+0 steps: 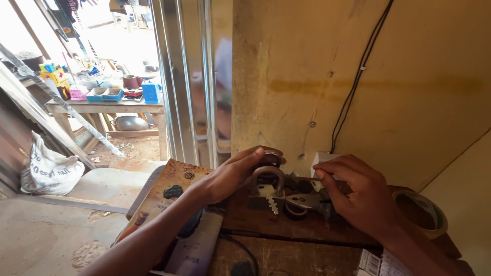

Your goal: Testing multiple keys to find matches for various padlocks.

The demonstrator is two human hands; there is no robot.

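Note:
My left hand (pixel 232 174) reaches across a dark wooden bench top (pixel 286 225) and rests its fingers on top of a grey padlock (pixel 266 186) that stands by the wall, a silver key (pixel 269 197) hanging at its front. My right hand (pixel 358 191) hovers just right of it, fingers curled down over small metal parts and black rings (pixel 302 202). Whether either hand actually grips anything is not clear.
A roll of clear tape (pixel 427 209) lies at the right. A patterned board (pixel 169 189) and a printed sheet lie at the left of the bench. A black cable (pixel 353 92) runs down the yellow wall. Outside the doorway stand a cluttered wooden table (pixel 107 107) and a white sack (pixel 48 168).

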